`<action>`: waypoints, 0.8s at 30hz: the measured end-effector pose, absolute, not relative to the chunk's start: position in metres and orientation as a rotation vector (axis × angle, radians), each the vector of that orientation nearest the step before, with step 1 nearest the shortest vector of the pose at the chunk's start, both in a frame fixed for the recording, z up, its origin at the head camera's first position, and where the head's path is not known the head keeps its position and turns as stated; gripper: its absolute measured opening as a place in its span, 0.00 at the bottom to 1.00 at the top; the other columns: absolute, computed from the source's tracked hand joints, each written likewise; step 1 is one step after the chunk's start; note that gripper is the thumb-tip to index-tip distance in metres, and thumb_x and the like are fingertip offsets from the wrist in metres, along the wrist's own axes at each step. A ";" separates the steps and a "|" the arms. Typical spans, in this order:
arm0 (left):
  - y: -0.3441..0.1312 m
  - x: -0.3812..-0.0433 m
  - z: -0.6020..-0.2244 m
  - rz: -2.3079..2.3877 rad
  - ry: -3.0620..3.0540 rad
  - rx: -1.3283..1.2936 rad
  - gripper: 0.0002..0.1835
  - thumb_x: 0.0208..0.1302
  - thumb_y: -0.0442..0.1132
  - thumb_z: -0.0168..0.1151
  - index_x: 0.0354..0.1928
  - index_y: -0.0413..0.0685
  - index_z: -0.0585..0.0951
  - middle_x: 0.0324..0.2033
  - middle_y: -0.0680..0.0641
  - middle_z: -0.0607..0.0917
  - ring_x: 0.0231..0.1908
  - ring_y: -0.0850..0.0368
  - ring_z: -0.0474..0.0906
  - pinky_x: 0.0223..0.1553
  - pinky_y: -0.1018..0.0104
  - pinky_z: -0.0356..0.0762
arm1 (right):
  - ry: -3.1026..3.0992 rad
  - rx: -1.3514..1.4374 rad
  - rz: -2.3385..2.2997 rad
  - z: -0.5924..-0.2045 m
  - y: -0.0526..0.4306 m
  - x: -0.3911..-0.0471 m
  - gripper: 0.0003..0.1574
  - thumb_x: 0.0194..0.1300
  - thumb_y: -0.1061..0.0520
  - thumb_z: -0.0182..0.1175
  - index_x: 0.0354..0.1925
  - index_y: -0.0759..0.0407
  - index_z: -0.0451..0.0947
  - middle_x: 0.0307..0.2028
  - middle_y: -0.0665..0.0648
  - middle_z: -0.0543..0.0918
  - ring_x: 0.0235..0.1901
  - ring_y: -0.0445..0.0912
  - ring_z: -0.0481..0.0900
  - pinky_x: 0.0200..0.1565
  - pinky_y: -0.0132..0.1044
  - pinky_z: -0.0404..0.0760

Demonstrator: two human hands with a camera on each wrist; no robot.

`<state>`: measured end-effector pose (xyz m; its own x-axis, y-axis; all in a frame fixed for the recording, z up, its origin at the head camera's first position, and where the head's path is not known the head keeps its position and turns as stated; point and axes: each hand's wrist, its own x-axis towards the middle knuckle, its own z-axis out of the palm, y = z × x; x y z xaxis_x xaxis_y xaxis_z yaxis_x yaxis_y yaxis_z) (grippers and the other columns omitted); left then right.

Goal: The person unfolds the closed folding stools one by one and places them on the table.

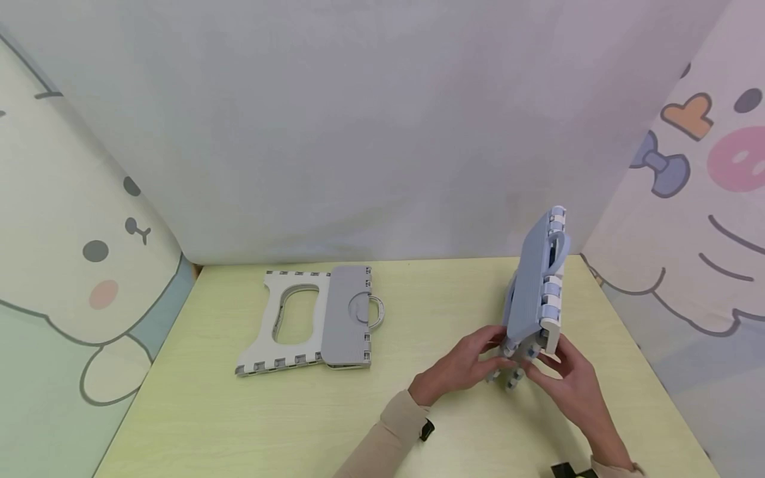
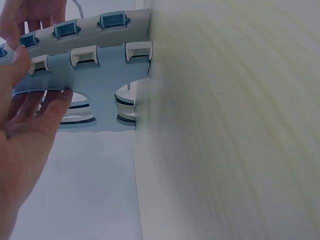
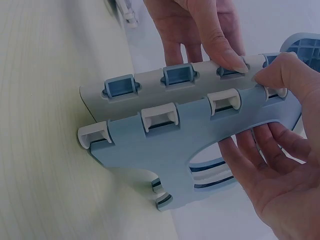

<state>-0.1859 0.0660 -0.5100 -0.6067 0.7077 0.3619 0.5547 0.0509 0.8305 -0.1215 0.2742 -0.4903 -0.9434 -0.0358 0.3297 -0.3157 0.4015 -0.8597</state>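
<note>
Stool [image 1: 528,285] sits between left hand [image 1: 463,362] and right hand [image 1: 570,385].

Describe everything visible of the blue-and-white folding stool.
The folding stool looks plastic, with a ribbed blue panel, blue loop handle, blue and white hinge pieces and cut-out legs. Apparently partly unfolded, it tilts at the right of the table, gripped by the left hand and right hand. Whether it rests there is unclear.
</note>
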 end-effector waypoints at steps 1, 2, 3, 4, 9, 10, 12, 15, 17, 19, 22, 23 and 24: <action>0.066 -0.186 -0.510 1.601 2.167 1.318 0.33 0.73 0.34 0.62 0.75 0.40 0.61 0.68 0.41 0.73 0.68 0.61 0.70 0.66 0.73 0.69 | -2.401 0.309 1.557 -0.490 0.275 -0.121 0.53 0.55 0.79 0.69 0.75 0.65 0.63 0.65 0.35 0.71 0.58 0.28 0.73 0.52 0.21 0.78; 0.066 -0.186 -0.511 1.603 2.168 1.320 0.33 0.73 0.34 0.62 0.75 0.40 0.61 0.68 0.41 0.73 0.68 0.61 0.70 0.66 0.73 0.69 | -2.399 0.311 1.553 -0.491 0.275 -0.121 0.52 0.55 0.79 0.69 0.75 0.65 0.63 0.64 0.35 0.71 0.58 0.28 0.73 0.52 0.21 0.78; 0.066 -0.187 -0.511 1.607 2.167 1.320 0.33 0.73 0.33 0.62 0.75 0.40 0.61 0.68 0.41 0.73 0.68 0.61 0.70 0.66 0.73 0.68 | -2.397 0.313 1.552 -0.491 0.276 -0.121 0.51 0.55 0.80 0.69 0.75 0.66 0.63 0.64 0.35 0.72 0.58 0.28 0.73 0.52 0.21 0.78; 0.066 -0.187 -0.511 1.610 2.169 1.321 0.33 0.73 0.33 0.62 0.75 0.40 0.61 0.68 0.41 0.73 0.68 0.61 0.70 0.66 0.73 0.68 | -2.395 0.315 1.549 -0.491 0.276 -0.121 0.51 0.55 0.80 0.69 0.74 0.67 0.64 0.64 0.35 0.72 0.58 0.28 0.73 0.52 0.21 0.78; 0.066 -0.188 -0.512 1.617 2.170 1.315 0.32 0.73 0.32 0.62 0.74 0.39 0.62 0.67 0.41 0.73 0.68 0.59 0.71 0.65 0.74 0.68 | -2.395 0.301 1.539 -0.491 0.277 -0.120 0.49 0.55 0.80 0.69 0.73 0.68 0.65 0.62 0.35 0.73 0.57 0.28 0.74 0.52 0.22 0.79; 0.066 -0.188 -0.513 1.616 2.173 1.316 0.32 0.73 0.32 0.62 0.74 0.38 0.62 0.67 0.41 0.73 0.68 0.59 0.71 0.65 0.73 0.69 | -2.396 0.296 1.537 -0.491 0.277 -0.120 0.48 0.55 0.80 0.69 0.72 0.69 0.65 0.62 0.35 0.73 0.57 0.28 0.74 0.52 0.21 0.79; 0.066 -0.188 -0.512 1.619 2.170 1.317 0.32 0.73 0.32 0.61 0.74 0.38 0.62 0.68 0.40 0.73 0.68 0.59 0.70 0.66 0.73 0.69 | -2.395 0.289 1.538 -0.491 0.278 -0.119 0.47 0.55 0.80 0.69 0.71 0.69 0.66 0.61 0.35 0.74 0.57 0.27 0.74 0.52 0.21 0.79; 0.064 -0.188 -0.512 1.633 2.159 1.316 0.32 0.73 0.32 0.61 0.75 0.38 0.61 0.68 0.40 0.73 0.68 0.59 0.70 0.66 0.73 0.68 | -2.389 0.288 1.540 -0.491 0.278 -0.119 0.46 0.55 0.80 0.68 0.70 0.71 0.66 0.60 0.35 0.74 0.57 0.28 0.75 0.52 0.22 0.79; 0.064 -0.188 -0.512 1.632 2.165 1.317 0.32 0.73 0.32 0.61 0.75 0.38 0.61 0.68 0.40 0.72 0.68 0.59 0.70 0.66 0.73 0.69 | -2.384 0.291 1.542 -0.491 0.279 -0.119 0.46 0.55 0.80 0.68 0.70 0.71 0.66 0.60 0.36 0.74 0.57 0.28 0.75 0.52 0.22 0.79; 0.063 -0.188 -0.513 1.636 2.162 1.304 0.33 0.73 0.31 0.61 0.75 0.39 0.61 0.68 0.40 0.72 0.68 0.58 0.70 0.66 0.71 0.69 | -2.385 0.290 1.539 -0.491 0.280 -0.119 0.46 0.55 0.80 0.68 0.70 0.71 0.66 0.60 0.36 0.74 0.56 0.28 0.75 0.52 0.22 0.79; 0.061 -0.186 -0.505 1.632 2.158 1.295 0.32 0.72 0.28 0.62 0.74 0.35 0.62 0.68 0.36 0.72 0.68 0.52 0.71 0.66 0.68 0.70 | -2.385 0.284 1.537 -0.492 0.280 -0.119 0.46 0.55 0.80 0.69 0.70 0.71 0.66 0.59 0.36 0.75 0.55 0.28 0.75 0.52 0.21 0.79; 0.061 -0.186 -0.505 1.638 2.155 1.293 0.32 0.72 0.28 0.62 0.74 0.35 0.62 0.68 0.36 0.72 0.68 0.50 0.71 0.67 0.66 0.70 | -2.384 0.283 1.539 -0.492 0.280 -0.119 0.46 0.55 0.80 0.69 0.70 0.71 0.66 0.59 0.36 0.75 0.55 0.28 0.75 0.52 0.22 0.79; 0.060 -0.186 -0.505 1.644 2.152 1.293 0.32 0.71 0.27 0.62 0.74 0.34 0.62 0.68 0.35 0.72 0.68 0.48 0.71 0.67 0.65 0.70 | -2.383 0.281 1.539 -0.491 0.280 -0.119 0.45 0.55 0.80 0.69 0.69 0.71 0.67 0.59 0.36 0.75 0.55 0.28 0.75 0.52 0.22 0.79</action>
